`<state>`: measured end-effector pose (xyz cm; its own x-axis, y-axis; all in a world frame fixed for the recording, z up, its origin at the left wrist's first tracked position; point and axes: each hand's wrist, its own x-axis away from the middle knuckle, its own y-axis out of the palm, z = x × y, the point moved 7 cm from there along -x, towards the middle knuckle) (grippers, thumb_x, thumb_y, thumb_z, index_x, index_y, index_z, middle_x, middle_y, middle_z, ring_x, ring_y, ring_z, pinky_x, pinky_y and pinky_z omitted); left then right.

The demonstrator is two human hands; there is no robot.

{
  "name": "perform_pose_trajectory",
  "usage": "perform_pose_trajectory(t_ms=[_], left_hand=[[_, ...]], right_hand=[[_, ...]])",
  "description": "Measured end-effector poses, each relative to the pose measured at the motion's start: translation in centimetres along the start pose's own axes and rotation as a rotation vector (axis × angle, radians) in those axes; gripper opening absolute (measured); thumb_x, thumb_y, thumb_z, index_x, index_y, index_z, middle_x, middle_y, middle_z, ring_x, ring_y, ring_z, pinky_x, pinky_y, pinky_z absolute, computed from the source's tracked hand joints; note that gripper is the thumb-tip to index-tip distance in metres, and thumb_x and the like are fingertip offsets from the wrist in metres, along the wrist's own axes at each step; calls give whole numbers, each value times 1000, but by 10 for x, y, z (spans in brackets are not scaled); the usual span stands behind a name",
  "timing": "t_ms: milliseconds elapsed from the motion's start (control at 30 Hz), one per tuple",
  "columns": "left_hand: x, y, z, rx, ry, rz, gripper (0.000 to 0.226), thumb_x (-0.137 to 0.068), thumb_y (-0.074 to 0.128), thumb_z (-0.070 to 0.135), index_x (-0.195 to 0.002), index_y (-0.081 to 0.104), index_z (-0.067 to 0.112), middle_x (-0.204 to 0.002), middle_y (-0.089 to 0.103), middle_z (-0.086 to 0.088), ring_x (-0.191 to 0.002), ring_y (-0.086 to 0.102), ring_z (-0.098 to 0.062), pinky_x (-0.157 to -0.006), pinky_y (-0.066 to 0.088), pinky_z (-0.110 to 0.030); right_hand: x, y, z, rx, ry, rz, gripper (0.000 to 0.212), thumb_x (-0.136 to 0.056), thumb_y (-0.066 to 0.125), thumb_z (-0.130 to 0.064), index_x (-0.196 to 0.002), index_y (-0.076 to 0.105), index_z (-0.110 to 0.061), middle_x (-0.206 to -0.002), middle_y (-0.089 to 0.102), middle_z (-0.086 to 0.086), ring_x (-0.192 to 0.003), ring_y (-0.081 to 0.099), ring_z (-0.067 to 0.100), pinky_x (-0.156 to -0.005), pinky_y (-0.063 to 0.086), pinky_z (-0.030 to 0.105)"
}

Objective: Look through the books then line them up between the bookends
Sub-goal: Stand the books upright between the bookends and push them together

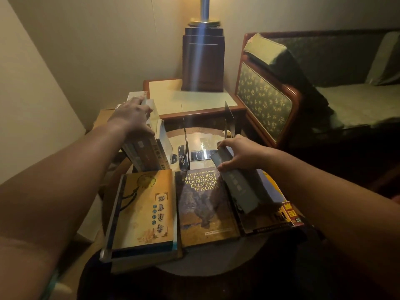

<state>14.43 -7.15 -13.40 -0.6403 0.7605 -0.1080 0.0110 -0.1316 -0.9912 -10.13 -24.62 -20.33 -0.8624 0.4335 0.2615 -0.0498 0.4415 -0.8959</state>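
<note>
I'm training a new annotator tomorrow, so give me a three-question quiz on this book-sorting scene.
1. True or false: several books already stand between the bookends.
2. What does the right hand grip? A) the dark book B) a lamp C) a cushion
3. Which hand holds the upright books by their tops?

Key: 1 false, the gap between the bookends holds no book; 2 A; 3 the left hand.
</note>
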Motion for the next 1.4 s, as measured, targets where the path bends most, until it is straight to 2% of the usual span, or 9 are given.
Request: perform_pose_trajectory(t_ms=[167,233,367,467,633,800,967,1233,1400], left_hand=[[0,0,1,-3,-2,-8,79,-73,81,41,-141,48,20,-159,22,-9,-144,23,-34,-111,31,-52],[0,-1,1,-2,-1,2,78,-73,81,41,-141,48,20,-159,23,-9,-145,23,-33,-111,31,-52],[1,-1,0,5,-4,7,78,-73,81,42,-141,48,21,-159,23,-7,-144,24,-34,-110,32,-53],[2,-1,0,7,-1,8,77,-73,81,42,-140,49,21,-160,23,-6,-144,24,-34,-109,33,-53],[4,-3,2,15,-3,3,77,-73,81,42,-140,50,20,-160,22,-7,-144,24,-33,-110,33,-52],[9,-9,7,-2,-8,11,75,-76,79,41,-141,48,21,-161,21,-7,-146,22,-32,-109,33,-52],[14,-10,8,4,-6,14,74,-76,79,39,-141,49,20,-162,18,-6,-146,20,-32,-110,32,-52],[15,-11,10,14,-15,27,72,-75,79,37,-140,50,20,-161,20,-6,-146,23,-32,-109,34,-51],[12,-8,8,1,-12,21,73,-75,79,36,-140,50,21,-161,19,-6,-146,22,-33,-109,33,-52]], right_hand=[[6,0,-11,202,32,25,83,-75,77,-62,-147,43,-37,-150,33,13,-135,30,36,-109,36,53],[7,5,-14,209,41,29,85,-75,76,-63,-148,42,-37,-149,34,13,-134,33,35,-108,38,51],[4,25,-22,104,50,-8,88,-74,82,-55,-148,41,-32,-144,41,9,-124,47,30,-100,49,39],[7,40,-37,204,37,-17,88,-73,84,-50,-147,42,-30,-145,38,13,-127,46,36,-101,50,46],[9,54,-60,374,76,-43,70,-87,75,-31,-145,39,-20,-146,31,22,-132,36,46,-99,49,50],[1,64,-64,427,129,27,79,-81,74,-55,-141,39,-17,-140,34,24,-124,42,47,-89,56,49],[-2,64,-67,516,124,114,68,-85,74,-34,-140,40,-13,-135,39,24,-119,46,48,-83,59,49],[22,32,-64,387,-27,214,55,-86,75,-31,-132,51,-13,-120,51,16,-108,57,35,-80,54,39],[37,-8,-43,136,-58,270,40,-81,80,-31,-114,62,-15,-110,59,5,-93,59,20,-79,56,33]])
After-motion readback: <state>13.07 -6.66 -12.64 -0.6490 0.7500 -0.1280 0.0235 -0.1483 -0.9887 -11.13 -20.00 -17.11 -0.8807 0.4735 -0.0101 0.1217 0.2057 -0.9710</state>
